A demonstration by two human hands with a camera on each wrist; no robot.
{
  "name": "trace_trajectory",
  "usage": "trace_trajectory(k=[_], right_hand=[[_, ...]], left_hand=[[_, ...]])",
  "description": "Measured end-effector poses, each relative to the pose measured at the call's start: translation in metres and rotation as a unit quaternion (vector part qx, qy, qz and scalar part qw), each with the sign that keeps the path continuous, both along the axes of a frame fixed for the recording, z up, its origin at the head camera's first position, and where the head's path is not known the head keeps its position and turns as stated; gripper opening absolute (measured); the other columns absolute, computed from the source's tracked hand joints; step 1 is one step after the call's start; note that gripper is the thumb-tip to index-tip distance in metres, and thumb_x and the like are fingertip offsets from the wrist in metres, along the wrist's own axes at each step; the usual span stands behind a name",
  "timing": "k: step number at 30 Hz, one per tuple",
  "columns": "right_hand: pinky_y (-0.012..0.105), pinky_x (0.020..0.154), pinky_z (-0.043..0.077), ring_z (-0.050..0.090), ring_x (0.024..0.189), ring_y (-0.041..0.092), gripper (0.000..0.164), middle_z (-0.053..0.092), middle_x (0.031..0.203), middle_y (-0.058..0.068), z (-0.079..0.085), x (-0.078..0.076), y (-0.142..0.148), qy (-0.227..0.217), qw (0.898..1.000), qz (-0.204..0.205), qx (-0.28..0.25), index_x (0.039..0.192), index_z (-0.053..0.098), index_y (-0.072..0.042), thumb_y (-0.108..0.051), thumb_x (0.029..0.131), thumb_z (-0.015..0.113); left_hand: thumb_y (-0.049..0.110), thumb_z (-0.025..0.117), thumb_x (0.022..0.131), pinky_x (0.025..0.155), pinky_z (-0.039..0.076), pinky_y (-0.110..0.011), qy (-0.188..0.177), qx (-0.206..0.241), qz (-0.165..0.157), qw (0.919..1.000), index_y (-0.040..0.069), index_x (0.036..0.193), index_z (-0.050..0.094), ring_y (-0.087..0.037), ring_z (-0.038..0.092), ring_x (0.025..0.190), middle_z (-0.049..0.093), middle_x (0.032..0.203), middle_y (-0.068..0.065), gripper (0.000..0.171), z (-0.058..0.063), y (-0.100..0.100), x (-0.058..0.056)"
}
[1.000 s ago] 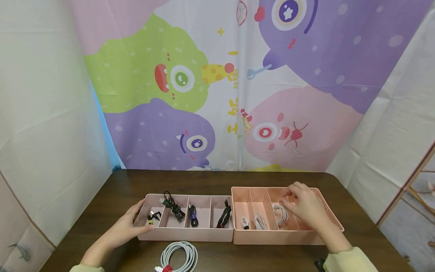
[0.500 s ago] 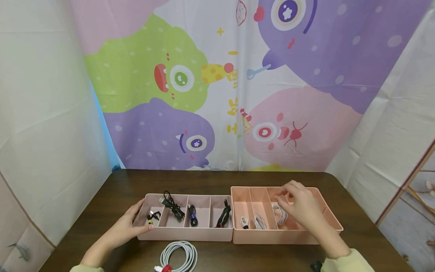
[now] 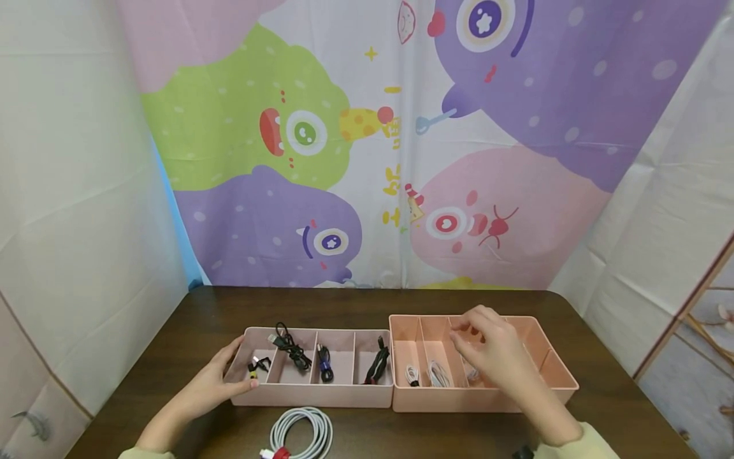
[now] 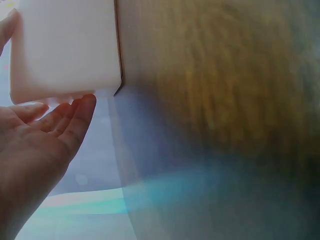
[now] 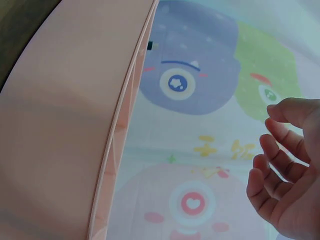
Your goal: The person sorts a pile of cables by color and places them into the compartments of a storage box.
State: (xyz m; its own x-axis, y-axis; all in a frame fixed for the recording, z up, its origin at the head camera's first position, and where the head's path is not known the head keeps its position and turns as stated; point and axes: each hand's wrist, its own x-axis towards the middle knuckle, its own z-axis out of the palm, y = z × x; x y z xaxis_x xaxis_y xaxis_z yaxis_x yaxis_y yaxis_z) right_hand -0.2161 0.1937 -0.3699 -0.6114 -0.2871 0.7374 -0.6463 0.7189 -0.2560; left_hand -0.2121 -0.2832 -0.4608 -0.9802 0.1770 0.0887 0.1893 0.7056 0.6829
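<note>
My left hand (image 3: 209,376) holds the left end of a pale pink divided box (image 3: 321,396), its thumb at the front corner; in the left wrist view its fingers lie along the end wall of the box (image 4: 65,50). Black cables lie inside, among them a bundle (image 3: 292,352), one with a blue tie (image 3: 325,364) and one at the right (image 3: 378,362). Above the peach divided box (image 3: 453,400) hovers my right hand (image 3: 490,347), fingers loosely bent with nothing between them, also in the right wrist view (image 5: 290,170). It partly hides a white cable (image 3: 472,373).
Two more white cables, a small one (image 3: 412,375) and a coiled one (image 3: 439,374), lie in the peach box. A large grey-white coiled cable (image 3: 302,433) with a red tie is on the dark table (image 3: 355,430) in front. A cartoon cloth (image 3: 367,210) hangs behind.
My right hand has moved left over the peach box, from its right compartments toward the middle, now covering more of one white cable. My left hand stays in place.
</note>
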Motion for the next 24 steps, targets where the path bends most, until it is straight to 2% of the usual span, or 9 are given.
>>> trace_trajectory(k=[7,10,15,24], right_hand=[[0.011,0.062,0.040,0.047,0.072,0.003,0.024,0.057,0.080,-0.012,-0.001,0.005,-0.014,0.026,0.997,0.069,-0.011,0.084,0.065,-0.018,-0.003,0.070,0.079],[0.011,0.063,0.040,0.047,0.073,0.002,0.025,0.057,0.081,-0.011,-0.003,0.006,-0.020,0.031,0.996,0.088,-0.014,0.085,0.065,-0.017,-0.003,0.069,0.079],[0.012,0.064,0.041,0.049,0.075,0.003,0.024,0.057,0.083,-0.011,-0.006,0.009,-0.029,0.036,0.996,0.086,-0.009,0.085,0.065,-0.017,-0.008,0.069,0.079],[0.013,0.066,0.043,0.053,0.079,0.008,0.027,0.060,0.093,-0.009,-0.007,0.017,-0.041,0.021,0.992,0.127,-0.009,0.089,0.065,-0.019,-0.007,0.069,0.079]], left_hand=[[0.035,0.073,0.080,0.095,0.032,-0.068,-0.005,0.008,-0.003,1.0000,0.000,0.148,0.018,-0.054,0.026,0.131,0.021,0.147,-0.033,0.095,-0.001,-0.001,-0.001],[0.035,0.073,0.080,0.095,0.031,-0.067,0.000,0.009,-0.004,1.0000,-0.001,0.148,0.018,-0.054,0.026,0.131,0.021,0.147,-0.033,0.095,-0.002,-0.001,-0.001],[0.034,0.074,0.080,0.096,0.031,-0.067,0.003,0.015,-0.006,0.9999,-0.002,0.148,0.018,-0.054,0.026,0.131,0.021,0.147,-0.033,0.095,-0.003,-0.001,-0.001],[0.034,0.073,0.080,0.096,0.031,-0.067,-0.002,0.019,-0.007,0.9998,-0.002,0.148,0.017,-0.055,0.025,0.131,0.019,0.147,-0.034,0.095,-0.002,-0.001,-0.001]])
